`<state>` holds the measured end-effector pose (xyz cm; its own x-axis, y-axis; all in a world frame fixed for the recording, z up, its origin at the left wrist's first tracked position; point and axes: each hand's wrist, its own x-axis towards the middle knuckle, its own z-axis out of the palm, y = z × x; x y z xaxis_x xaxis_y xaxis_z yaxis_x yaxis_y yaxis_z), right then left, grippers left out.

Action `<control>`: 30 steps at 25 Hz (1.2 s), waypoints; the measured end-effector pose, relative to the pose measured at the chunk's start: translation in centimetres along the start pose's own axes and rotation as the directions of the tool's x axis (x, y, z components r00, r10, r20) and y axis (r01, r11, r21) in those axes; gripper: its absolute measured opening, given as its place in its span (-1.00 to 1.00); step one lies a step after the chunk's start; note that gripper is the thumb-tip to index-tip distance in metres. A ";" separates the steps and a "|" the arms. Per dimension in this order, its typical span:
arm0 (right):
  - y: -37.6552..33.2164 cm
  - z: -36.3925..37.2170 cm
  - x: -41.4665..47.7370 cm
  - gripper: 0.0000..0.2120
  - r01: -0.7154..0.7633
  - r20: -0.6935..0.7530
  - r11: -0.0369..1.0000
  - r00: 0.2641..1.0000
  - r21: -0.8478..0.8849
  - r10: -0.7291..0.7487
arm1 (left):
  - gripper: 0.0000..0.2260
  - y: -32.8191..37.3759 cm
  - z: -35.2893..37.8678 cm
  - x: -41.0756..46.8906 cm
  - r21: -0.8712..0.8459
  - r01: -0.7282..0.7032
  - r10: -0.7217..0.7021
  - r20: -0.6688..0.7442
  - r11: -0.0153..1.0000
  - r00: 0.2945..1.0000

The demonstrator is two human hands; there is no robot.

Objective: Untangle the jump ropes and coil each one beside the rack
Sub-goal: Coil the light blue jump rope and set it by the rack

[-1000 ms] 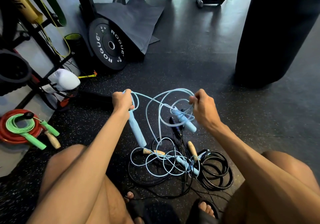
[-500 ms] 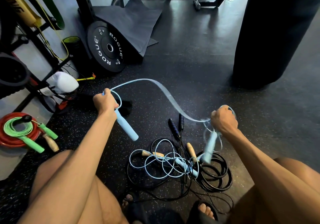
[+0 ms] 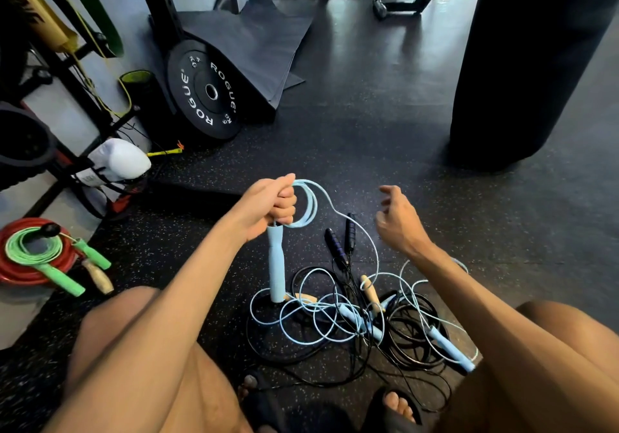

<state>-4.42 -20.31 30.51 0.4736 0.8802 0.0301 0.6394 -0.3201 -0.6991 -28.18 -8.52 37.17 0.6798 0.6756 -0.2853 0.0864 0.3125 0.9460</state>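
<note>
At lower centre, nearest us, lies the tangled pile of ropes (image 3: 350, 314). Above it our left hand (image 3: 271, 203) grips the pale blue rope (image 3: 315, 204), its handle (image 3: 277, 265) hanging straight down. The cord trails down-right past our empty, loosely spread right hand (image 3: 398, 224), the nearer one.

— What's the floor (image 3: 351, 151) made of?
— Matt black rubber with pale flecks close by. Farther off it goes smooth and shiny.
— And the ropes?
— The light-blue cord (image 3: 314, 206) is smooth, glossy plastic, and its light-blue handle (image 3: 277, 265) is matt. The black cords (image 3: 415, 360) shine too. One wooden handle (image 3: 371, 291) looks bare and unvarnished. The dark handles (image 3: 336, 246) are ribbed, perhaps foam; it's hard to tell.
— And the weight plate (image 3: 204, 92)?
— Dull rubber.
</note>
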 end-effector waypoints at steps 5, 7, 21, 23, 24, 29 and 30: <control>-2.1 1.3 -1.1 -0.60 0.188 0.232 0.978 0.951 0.087 -0.203 | -0.60 0.1 1.4 -0.5 -0.119 0.100 -0.073 0.212 0.988 0.975; -2.4 2.6 -1.7 -0.74 0.211 0.332 0.975 0.917 0.070 -0.222 | -0.62 0.2 1.4 -0.5 -0.208 0.088 -0.034 0.249 0.974 0.968; -2.0 4.6 -3.9 -0.83 0.235 0.494 0.967 0.832 0.101 -0.254 | -0.72 0.4 -2.1 2.0 -0.553 -0.457 0.204 -0.457 0.697 0.866; -2.4 4.3 -3.9 -0.84 0.299 0.436 0.951 0.848 0.080 -0.303 | -0.70 0.4 -2.5 2.4 -0.498 -0.497 0.196 -0.538 0.711 0.820; -2.6 4.2 -3.9 -0.85 0.346 0.397 0.937 0.853 0.055 -0.339 | -0.71 0.2 -2.5 2.5 -0.451 -0.502 0.205 -0.559 0.737 0.804; -3.6 4.0 -3.7 -0.86 0.538 0.209 0.840 0.816 0.069 -0.539 | -0.76 -1.0 -1.6 2.5 0.043 -0.431 0.398 -0.474 0.901 0.786; -3.8 3.8 -3.7 -0.86 0.550 0.162 0.832 0.816 0.078 -0.555 | -0.77 -1.3 -1.3 2.5 0.146 -0.399 0.421 -0.435 0.905 0.796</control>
<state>-10.91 -21.01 30.37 -0.0660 0.9526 0.2969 0.7446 0.2451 -0.6209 -27.53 -6.33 35.03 0.2611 0.9597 0.1036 -0.0867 -0.0836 0.9927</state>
